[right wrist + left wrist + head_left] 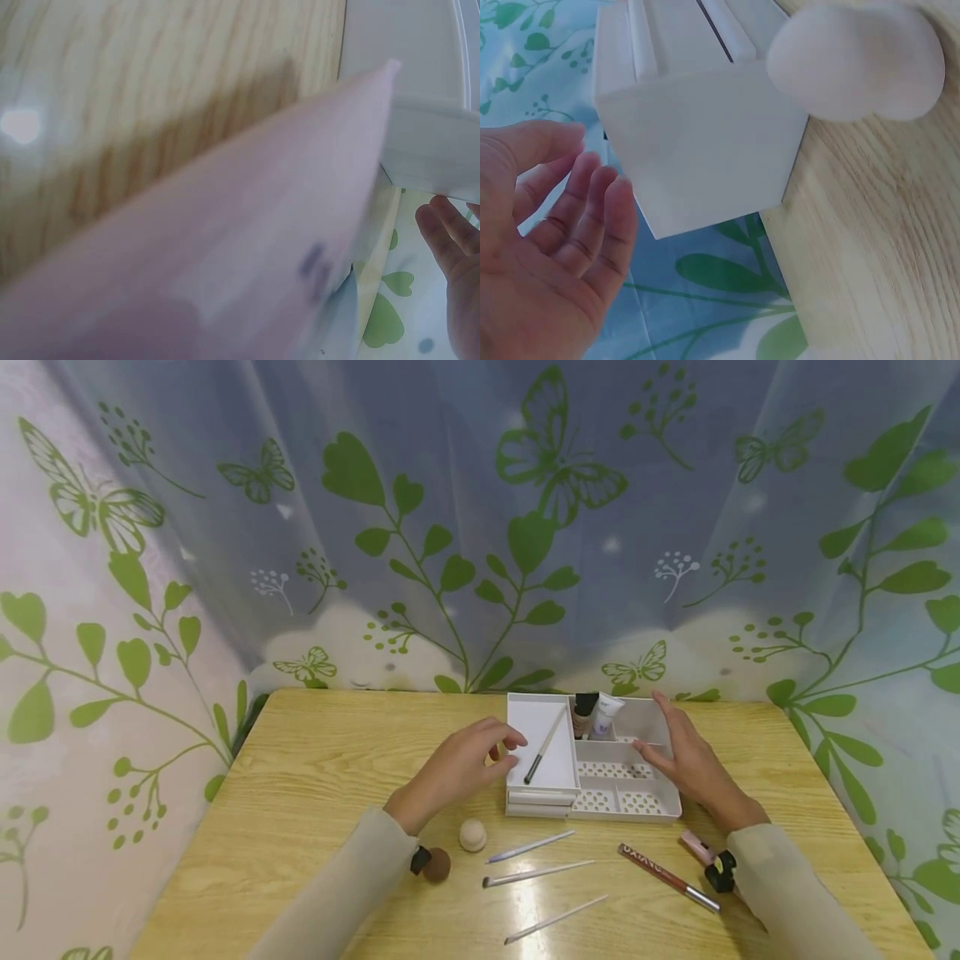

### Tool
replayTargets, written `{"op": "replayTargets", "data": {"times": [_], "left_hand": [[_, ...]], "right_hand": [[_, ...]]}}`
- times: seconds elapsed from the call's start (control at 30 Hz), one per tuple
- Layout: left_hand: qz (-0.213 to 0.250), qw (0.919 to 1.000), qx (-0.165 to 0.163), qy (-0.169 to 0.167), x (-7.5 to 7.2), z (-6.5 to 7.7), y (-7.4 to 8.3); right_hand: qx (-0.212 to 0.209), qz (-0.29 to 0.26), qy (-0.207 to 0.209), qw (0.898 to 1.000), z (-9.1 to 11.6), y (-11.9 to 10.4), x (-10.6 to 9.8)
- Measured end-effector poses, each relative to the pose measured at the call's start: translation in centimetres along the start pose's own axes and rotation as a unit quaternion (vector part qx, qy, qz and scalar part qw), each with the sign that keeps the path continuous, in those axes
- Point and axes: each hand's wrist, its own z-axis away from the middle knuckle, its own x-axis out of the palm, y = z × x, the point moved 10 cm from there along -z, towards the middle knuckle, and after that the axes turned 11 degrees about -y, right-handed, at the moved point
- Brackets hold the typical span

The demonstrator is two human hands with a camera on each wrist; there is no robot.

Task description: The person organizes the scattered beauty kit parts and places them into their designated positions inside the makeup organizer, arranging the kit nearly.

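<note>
A white cosmetics organizer [627, 815] stands at the back of the table. On its flat left top lies a makeup brush [546, 745] with a dark end. A black-capped tube [582, 720] and a white tube [604, 718] stand in its back compartment. My left hand [468, 760] hovers beside the organizer's left side, fingers loosely bent and holding nothing; the left wrist view shows a gap between the fingertips and the white wall [697, 150]. My right hand [693, 768] rests at the organizer's right side, fingers extended along the edge, thumb over the compartments.
In front lie several brushes [538, 874], a brown lip pencil-like stick [667, 878], a pink tube [697, 847], a beige sponge [472, 835] and a round brown item [437, 865]. A patterned curtain [480, 527] hangs behind the wooden table [337, 735].
</note>
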Motion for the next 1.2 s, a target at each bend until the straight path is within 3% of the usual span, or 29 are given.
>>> {"op": "replayTargets", "data": {"times": [0.53, 0.8, 1.2], "left_hand": [[0.029, 0.9969, 0.049, -0.054, 2.1, 1.8, 3.5], [0.009, 0.9929, 0.06, -0.103, 4.9, 2.0, 4.5], [-0.032, 0.9891, 0.073, -0.124, 8.2, 2.6, 4.8]], "right_hand": [[-0.007, 0.006, 0.007, 1.0, -0.1, 0.0, -0.1], [-0.008, 0.005, 0.007, 1.0, -0.1, 0.1, 0.0], [-0.008, 0.004, 0.005, 1.0, 0.0, 0.0, -0.1]]}}
